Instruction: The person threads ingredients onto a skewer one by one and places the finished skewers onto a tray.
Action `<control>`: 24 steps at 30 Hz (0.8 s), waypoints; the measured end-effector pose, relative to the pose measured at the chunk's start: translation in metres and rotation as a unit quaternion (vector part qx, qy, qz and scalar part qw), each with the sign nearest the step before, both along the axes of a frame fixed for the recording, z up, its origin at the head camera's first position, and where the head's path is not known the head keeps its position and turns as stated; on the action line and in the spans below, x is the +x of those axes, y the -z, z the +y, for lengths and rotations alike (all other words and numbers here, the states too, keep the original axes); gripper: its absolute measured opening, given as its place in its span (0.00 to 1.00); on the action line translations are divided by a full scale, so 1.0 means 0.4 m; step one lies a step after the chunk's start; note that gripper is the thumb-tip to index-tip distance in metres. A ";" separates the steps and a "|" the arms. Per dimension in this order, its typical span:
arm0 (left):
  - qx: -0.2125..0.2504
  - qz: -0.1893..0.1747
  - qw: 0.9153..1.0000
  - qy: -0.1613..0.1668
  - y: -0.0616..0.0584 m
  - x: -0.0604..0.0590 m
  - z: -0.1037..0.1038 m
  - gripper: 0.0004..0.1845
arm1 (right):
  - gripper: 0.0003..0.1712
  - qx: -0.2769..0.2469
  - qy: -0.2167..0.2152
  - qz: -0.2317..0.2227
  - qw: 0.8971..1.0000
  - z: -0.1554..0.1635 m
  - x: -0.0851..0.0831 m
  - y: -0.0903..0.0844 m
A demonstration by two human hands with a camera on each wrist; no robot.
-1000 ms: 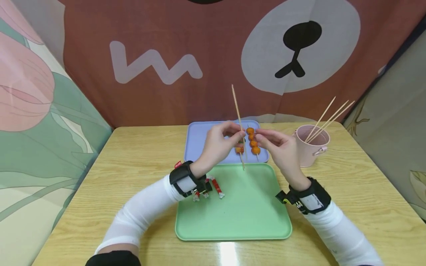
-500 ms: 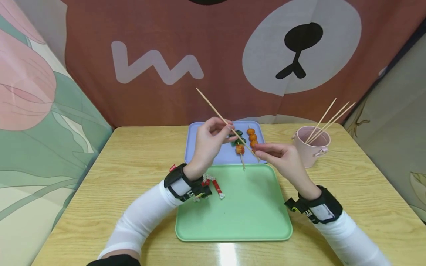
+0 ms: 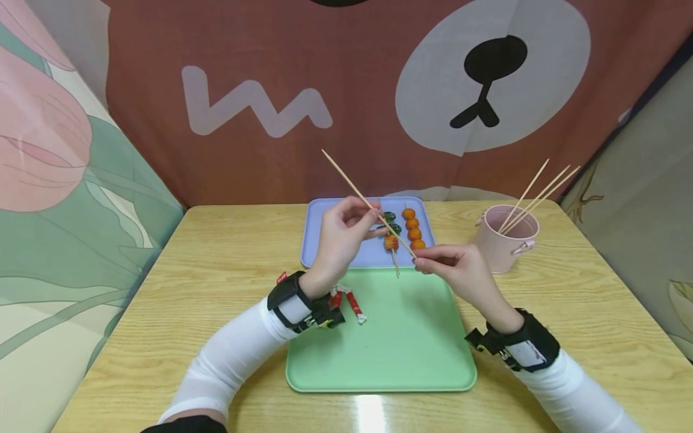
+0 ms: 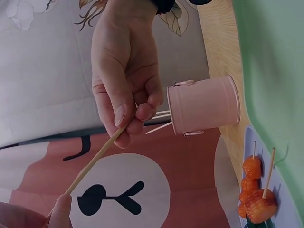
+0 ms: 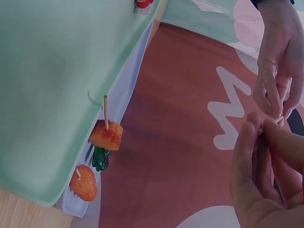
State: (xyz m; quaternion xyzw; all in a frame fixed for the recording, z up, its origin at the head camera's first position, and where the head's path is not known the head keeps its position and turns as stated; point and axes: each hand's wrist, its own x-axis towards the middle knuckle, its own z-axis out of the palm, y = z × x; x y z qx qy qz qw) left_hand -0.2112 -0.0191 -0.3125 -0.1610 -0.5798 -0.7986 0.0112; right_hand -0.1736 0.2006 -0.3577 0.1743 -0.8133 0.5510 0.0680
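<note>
A bare wooden skewer (image 3: 357, 192) slants up to the left above the blue tray (image 3: 319, 240). My left hand (image 3: 373, 213) pinches it near the middle. My right hand (image 3: 419, 257) pinches its lower end; the left wrist view shows that right hand (image 4: 124, 124) gripping the stick (image 4: 92, 164). On the blue tray lie a skewer of orange balls (image 3: 412, 228) and a skewer with green pieces and an orange chunk (image 3: 390, 233). The right wrist view shows that orange chunk (image 5: 106, 135) on its stick at the tray's edge.
A green tray (image 3: 390, 349) lies nearest me, with small red-and-white pieces (image 3: 349, 304) at its left. A pink cup (image 3: 506, 240) holding several bare skewers stands at the right. A wooden table (image 3: 162, 288) carries it all; cloth walls enclose it.
The skewer has tipped from nearly upright to leaning left. My right hand has slid down and toward me to its lower end, and the left hand has shifted slightly.
</note>
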 end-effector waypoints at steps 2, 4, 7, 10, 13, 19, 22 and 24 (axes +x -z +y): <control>-0.002 -0.002 1.000 0.001 0.003 0.002 0.000 0.08 | 0.10 0.008 0.003 0.003 1.000 -0.001 0.001 0.002; -0.004 -0.002 1.000 0.001 0.005 0.002 0.000 0.08 | 0.10 0.014 0.008 0.007 1.000 -0.003 0.002 0.003; -0.032 0.012 0.999 0.005 0.007 -0.001 -0.006 0.09 | 0.09 0.020 0.019 0.013 1.000 0.000 0.002 -0.001; -0.118 0.056 0.991 -0.009 0.012 -0.005 -0.024 0.10 | 0.10 0.019 0.026 0.019 0.999 0.011 -0.001 -0.001; -0.236 0.124 0.964 -0.023 0.027 -0.008 -0.049 0.08 | 0.10 0.023 0.040 0.025 0.999 0.029 -0.003 -0.001; -0.412 0.208 0.886 0.039 0.084 -0.017 -0.096 0.05 | 0.11 0.044 0.076 0.033 0.996 0.072 0.002 0.001; -0.472 0.219 0.851 0.074 0.114 -0.024 -0.119 0.06 | 0.11 0.050 0.086 0.028 0.995 0.091 0.009 0.007; -0.505 0.224 0.828 0.096 0.131 -0.028 -0.134 0.07 | 0.11 0.050 0.093 0.024 0.994 0.102 0.016 0.012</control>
